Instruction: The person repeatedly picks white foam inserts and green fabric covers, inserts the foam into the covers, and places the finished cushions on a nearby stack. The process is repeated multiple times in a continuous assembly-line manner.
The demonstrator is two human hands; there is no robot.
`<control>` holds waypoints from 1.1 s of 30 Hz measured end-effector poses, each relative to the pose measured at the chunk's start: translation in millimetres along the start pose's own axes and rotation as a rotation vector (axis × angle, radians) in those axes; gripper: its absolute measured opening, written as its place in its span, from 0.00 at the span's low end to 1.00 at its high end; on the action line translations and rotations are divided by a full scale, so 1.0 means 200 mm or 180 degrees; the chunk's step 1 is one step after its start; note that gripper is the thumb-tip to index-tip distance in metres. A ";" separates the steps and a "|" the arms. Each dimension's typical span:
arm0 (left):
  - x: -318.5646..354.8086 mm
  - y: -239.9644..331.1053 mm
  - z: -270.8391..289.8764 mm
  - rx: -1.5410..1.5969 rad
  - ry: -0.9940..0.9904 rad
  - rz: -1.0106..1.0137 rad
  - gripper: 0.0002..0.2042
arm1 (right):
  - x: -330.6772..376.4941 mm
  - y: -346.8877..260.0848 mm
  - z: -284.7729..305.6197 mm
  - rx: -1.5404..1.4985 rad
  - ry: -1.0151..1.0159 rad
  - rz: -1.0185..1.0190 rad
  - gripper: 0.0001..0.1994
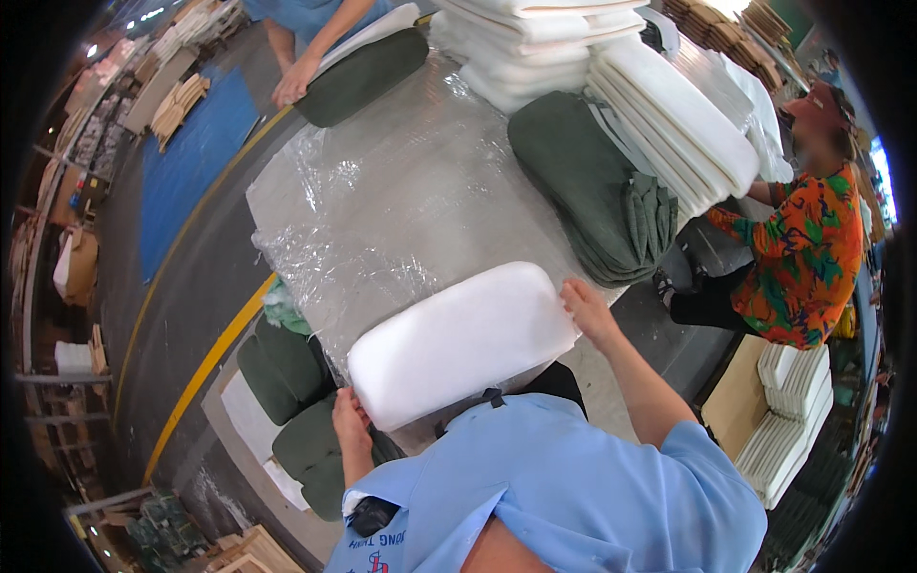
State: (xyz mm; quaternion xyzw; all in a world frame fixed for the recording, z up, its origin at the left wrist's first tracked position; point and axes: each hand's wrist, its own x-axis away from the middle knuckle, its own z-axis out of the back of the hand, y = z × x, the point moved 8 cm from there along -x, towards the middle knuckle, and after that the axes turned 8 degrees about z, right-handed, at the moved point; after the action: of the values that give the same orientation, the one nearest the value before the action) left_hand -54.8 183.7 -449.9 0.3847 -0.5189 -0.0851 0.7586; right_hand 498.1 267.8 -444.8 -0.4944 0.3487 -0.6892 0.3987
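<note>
A white, round-cornered foam cushion (pixel 463 344) lies at the near edge of the plastic-covered table (pixel 401 191). At its left end, my left hand (pixel 352 427) grips the lower corner with curled fingers. My right hand (pixel 586 310) holds the opposite end, its fingertips pressed to the edge. Beyond my right hand rests a stack of dark green fabric covers (pixel 592 191), several layers deep and folded at the near end. White foam pads (pixel 673 119) are stacked next to them.
A tall white foam pile (pixel 535 48) stands at the back. Across the table, a co-worker's hands (pixel 298 81) touch a dark green cushion (pixel 368 78). Another person (pixel 793 248) in a patterned shirt is at the right. Green cushions (pixel 282 372) sit low at the left.
</note>
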 end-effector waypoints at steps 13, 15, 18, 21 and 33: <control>0.02 -0.18 -0.16 0.0776 -0.0155 0.0252 0.36 | 0.01 0.15 -0.19 0.0923 0.0474 0.0352 0.29; 0.00 -0.22 -0.06 0.0797 0.0020 0.0360 0.34 | 0.00 0.15 -0.23 0.0636 0.0133 0.0268 0.29; 0.03 -0.21 0.05 0.0450 -0.0150 0.0274 0.33 | 0.02 0.14 -0.18 0.0206 -0.0147 0.0185 0.28; 0.09 -0.28 0.14 0.1003 -0.0488 0.0643 0.34 | 0.08 0.15 -0.15 0.0089 -0.0147 -0.0077 0.29; -0.09 0.15 -0.06 -0.0125 -0.0474 0.0151 0.29 | -0.32 -0.03 -0.10 0.0259 -0.0548 0.0052 0.34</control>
State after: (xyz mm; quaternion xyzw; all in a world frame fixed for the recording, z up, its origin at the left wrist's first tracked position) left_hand -62.0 220.0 -444.9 0.3499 -0.5811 -0.1057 0.7271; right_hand 489.8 329.7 -470.7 -0.5324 0.2888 -0.6545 0.4525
